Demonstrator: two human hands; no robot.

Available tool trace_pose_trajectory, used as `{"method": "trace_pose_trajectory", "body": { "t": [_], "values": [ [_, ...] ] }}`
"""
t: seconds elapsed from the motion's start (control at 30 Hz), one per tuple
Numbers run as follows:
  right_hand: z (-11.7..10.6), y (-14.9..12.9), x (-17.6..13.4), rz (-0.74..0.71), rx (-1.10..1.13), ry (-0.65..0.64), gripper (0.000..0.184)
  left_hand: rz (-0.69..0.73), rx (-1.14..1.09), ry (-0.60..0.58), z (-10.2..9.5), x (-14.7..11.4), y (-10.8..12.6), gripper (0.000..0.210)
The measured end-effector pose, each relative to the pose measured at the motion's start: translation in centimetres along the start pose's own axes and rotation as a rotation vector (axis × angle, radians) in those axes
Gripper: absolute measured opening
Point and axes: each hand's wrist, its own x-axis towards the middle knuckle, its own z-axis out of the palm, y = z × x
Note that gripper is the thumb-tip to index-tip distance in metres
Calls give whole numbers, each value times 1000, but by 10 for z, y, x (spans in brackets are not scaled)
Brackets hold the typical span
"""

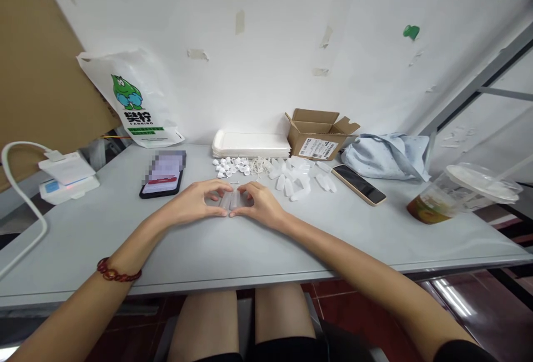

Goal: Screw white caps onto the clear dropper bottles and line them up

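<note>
Near the middle of the desk, my left hand [206,198] and my right hand [256,204] curve toward each other, thumbs and fingers almost meeting. Between them are a few clear plastic tubes [230,200], standing side by side and gripped from both sides. Fingers hide part of the tubes. Just beyond lie a pile of small white caps [230,166], a bunch of thin white strips [261,166] and a spread of more translucent tubes [292,180].
Behind the piles stand a stack of white flat packs [252,144] and an open cardboard box [318,139]. A lit phone [164,174] lies left; another phone [360,184], a pale blue cloth bag [385,155] and a drink cup [453,192] are right. A white cable [25,206] hangs left.
</note>
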Motion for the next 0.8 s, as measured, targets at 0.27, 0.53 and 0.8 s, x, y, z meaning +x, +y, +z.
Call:
{"method": "trace_pose_trajectory", "body": {
  "t": [0.27, 0.53, 0.8],
  "values": [
    [1, 0, 0, -6, -12, 7, 57, -19, 80, 11, 0, 0, -4, 63],
    [1, 0, 2, -35, -24, -11, 55, -31, 64, 54, 2, -1, -7, 62],
    [2, 2, 1, -33, -6, -19, 52, -11, 35, 37, 3, 2, -15, 55]
  ]
}}
